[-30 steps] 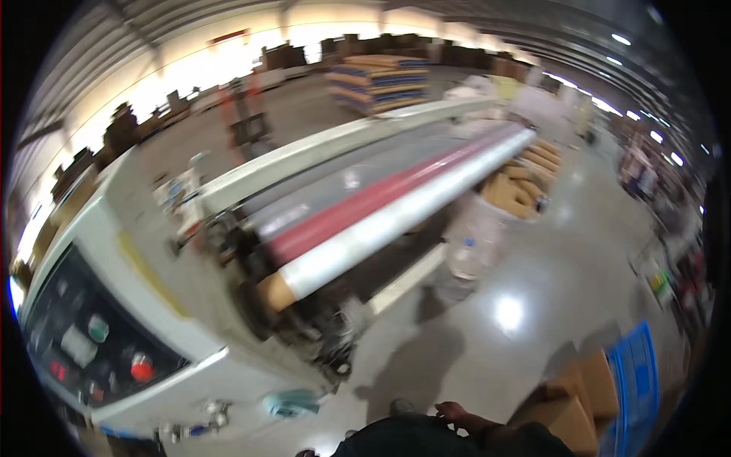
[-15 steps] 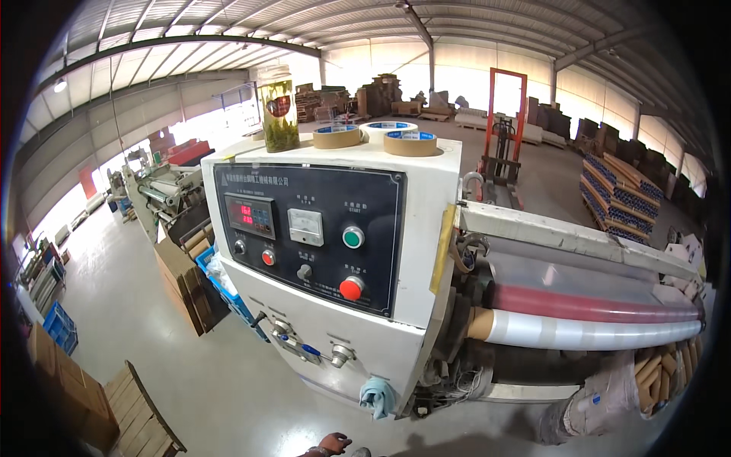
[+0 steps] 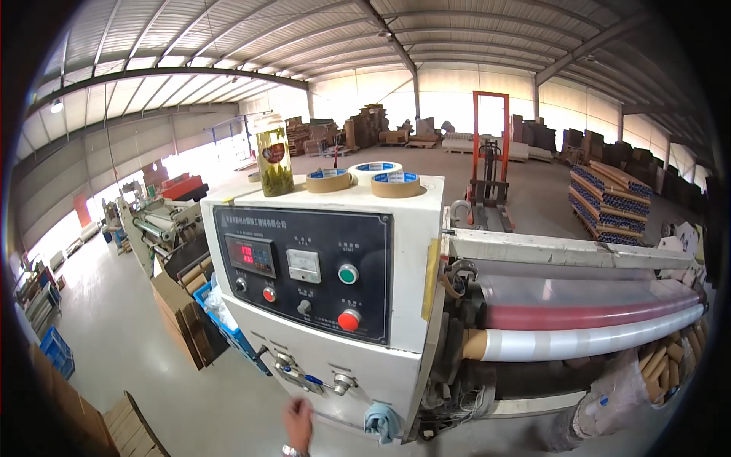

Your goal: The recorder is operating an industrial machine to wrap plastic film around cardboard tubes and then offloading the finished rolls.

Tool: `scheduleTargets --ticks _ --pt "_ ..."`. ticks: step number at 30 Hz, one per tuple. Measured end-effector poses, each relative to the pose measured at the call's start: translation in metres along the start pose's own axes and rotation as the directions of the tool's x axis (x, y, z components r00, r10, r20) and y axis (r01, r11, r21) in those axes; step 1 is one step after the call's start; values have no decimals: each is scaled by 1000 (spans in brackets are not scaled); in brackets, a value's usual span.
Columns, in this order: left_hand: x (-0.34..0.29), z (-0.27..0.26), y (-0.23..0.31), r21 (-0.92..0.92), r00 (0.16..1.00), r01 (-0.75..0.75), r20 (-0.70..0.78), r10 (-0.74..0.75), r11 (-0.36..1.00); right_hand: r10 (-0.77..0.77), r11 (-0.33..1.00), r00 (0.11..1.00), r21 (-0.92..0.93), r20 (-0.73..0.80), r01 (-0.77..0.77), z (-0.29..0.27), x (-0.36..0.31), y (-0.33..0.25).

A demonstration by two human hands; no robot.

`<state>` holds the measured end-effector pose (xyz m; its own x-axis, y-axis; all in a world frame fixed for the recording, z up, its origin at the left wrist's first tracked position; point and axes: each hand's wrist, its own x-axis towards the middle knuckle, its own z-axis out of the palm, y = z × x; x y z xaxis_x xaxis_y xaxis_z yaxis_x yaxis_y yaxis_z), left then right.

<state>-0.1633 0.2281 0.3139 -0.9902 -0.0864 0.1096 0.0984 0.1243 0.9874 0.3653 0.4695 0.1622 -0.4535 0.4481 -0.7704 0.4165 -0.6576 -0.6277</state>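
Observation:
My left hand (image 3: 298, 423), with a wristwatch (image 3: 294, 451) on its wrist, rises from the lower edge. Its fingers are bent but smeared by motion, and nothing in them can be made out. Nearest to it is the lower front of a white machine cabinet (image 3: 415, 301), with a blue-handled valve (image 3: 313, 379) and a round metal knob (image 3: 343, 381) just above the hand. A pale blue cloth (image 3: 381, 421) hangs to the right. Higher up is a black control panel (image 3: 304, 278) with a red-lit display, a dial meter, a green button and red buttons. My right hand is out of sight.
Tape rolls (image 3: 328, 180) and a jar of greenish liquid and leaves (image 3: 274, 161) stand on the cabinet. On the right, a white roll (image 3: 563, 344) lies under a red one. Cardboard (image 3: 183, 316), a blue crate (image 3: 228, 327) and a wooden pallet (image 3: 133, 430) are to the left.
My left hand has come up from the lower edge toward the cabinet front, moving a little left. The view has tilted upward, so the cabinet's top sits lower. The display's red figures differ.

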Motion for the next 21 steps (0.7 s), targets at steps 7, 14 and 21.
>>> scheduleTargets --ticks 7,14,21 --pt "167 5 350 202 428 -857 -234 873 474 222 967 967 -99 -127 -235 7 48 -2" --pt "238 33 440 477 714 -573 -109 692 667 135 984 984 -96 -118 -147 5 82 7" --pt "263 57 424 426 751 -601 10 660 676 97 993 983 -55 -154 -106 -8 98 48"
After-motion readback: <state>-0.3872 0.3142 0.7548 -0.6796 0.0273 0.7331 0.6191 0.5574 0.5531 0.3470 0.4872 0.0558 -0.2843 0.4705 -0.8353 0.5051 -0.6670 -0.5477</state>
